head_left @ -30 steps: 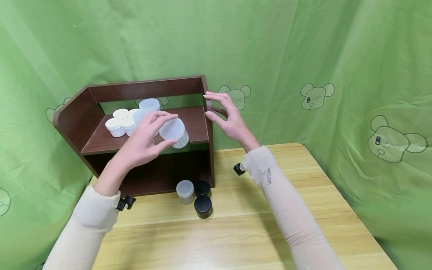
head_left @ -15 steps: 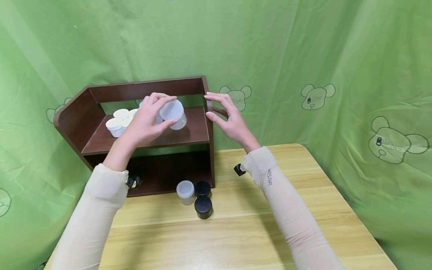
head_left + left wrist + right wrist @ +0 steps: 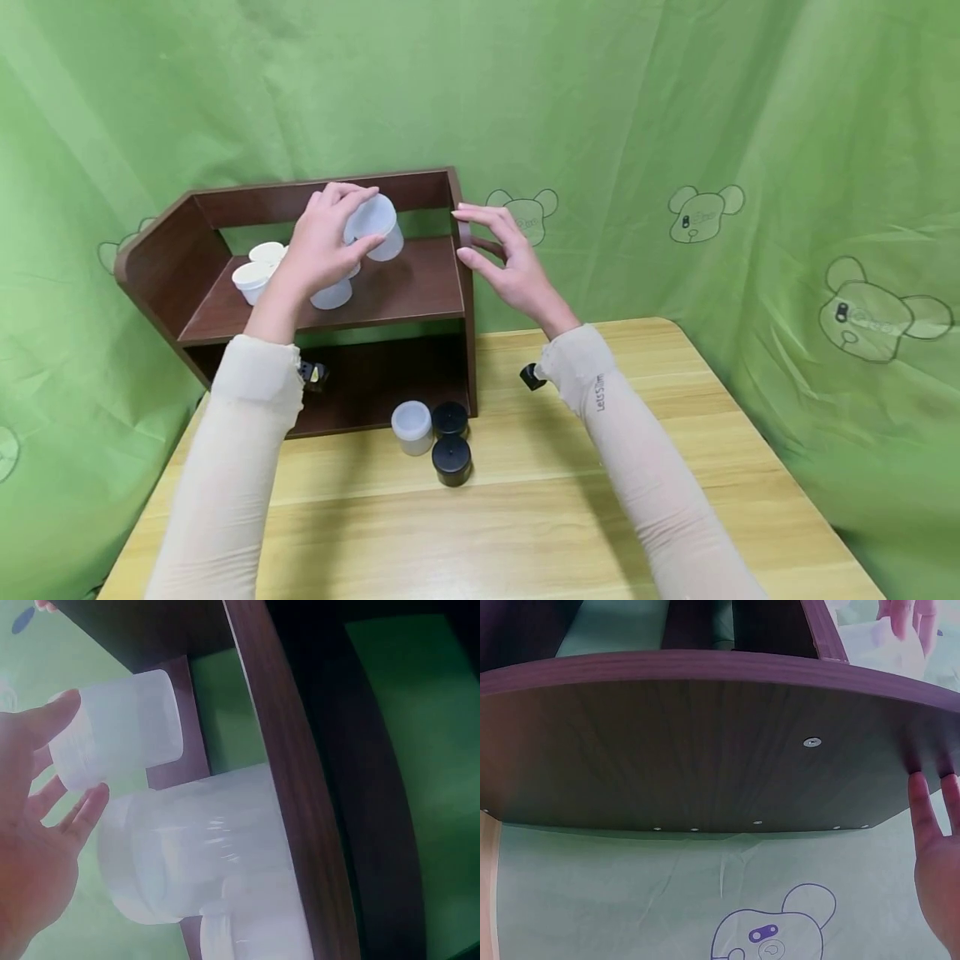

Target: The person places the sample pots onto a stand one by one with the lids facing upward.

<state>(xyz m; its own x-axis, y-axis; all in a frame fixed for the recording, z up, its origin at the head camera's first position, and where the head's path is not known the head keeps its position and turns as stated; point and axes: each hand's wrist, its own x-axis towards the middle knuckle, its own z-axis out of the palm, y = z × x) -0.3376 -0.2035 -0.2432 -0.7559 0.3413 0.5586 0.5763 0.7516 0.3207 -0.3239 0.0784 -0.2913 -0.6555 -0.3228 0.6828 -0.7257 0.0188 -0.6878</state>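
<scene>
My left hand (image 3: 322, 237) pinches a translucent plastic jar (image 3: 378, 229) by its lidded end, thumb on one side and fingers on the other. In the left wrist view this jar (image 3: 131, 720) is held above the upper board of a dark brown desk shelf (image 3: 420, 292). Another translucent jar (image 3: 332, 294) stands on that board, partly hidden by my left hand, close to smaller white jars (image 3: 252, 277). My right hand (image 3: 513, 262) touches the shelf's right side panel; in the right wrist view its fingertips (image 3: 917, 784) rest on the outer face (image 3: 705, 750).
In front of the shelf, a grey-white lidded jar (image 3: 412, 425) and two black-lidded jars (image 3: 452, 458) stand together on the wooden table (image 3: 570, 500). A green cloth (image 3: 585, 100) hangs behind and around the table.
My left hand has carried the jar upward and back over the upper board, from near its front edge. A jar standing below it has come into view. The right hand stays put.
</scene>
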